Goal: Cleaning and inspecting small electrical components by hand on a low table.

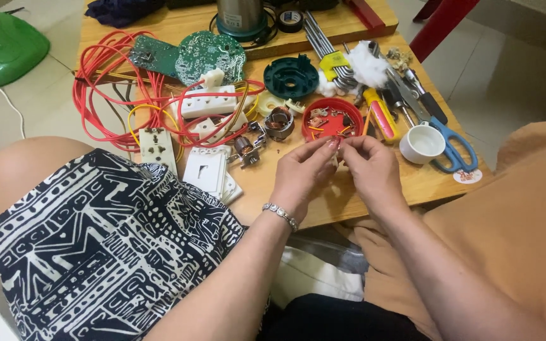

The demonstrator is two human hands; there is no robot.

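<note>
Left hand (301, 172): fingertips pinching a small part, too tiny to identify.
Right hand (369, 165): pinching the same part, touching the left.
Place: near edge of wooden table (406, 189), just beside round red plastic housing (332, 120).
Progress: cannot tell; parts lying scattered.

Tiny part between fingertips (335, 144), too small.

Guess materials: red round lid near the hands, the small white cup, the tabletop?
Red round lid: likely moulded plastic, uniform colour, slight gloss. Small white cup: smooth and glossy, ceramic or plastic; cannot tell which. Tabletop: wood, visible grain, light varnished look.
</note>
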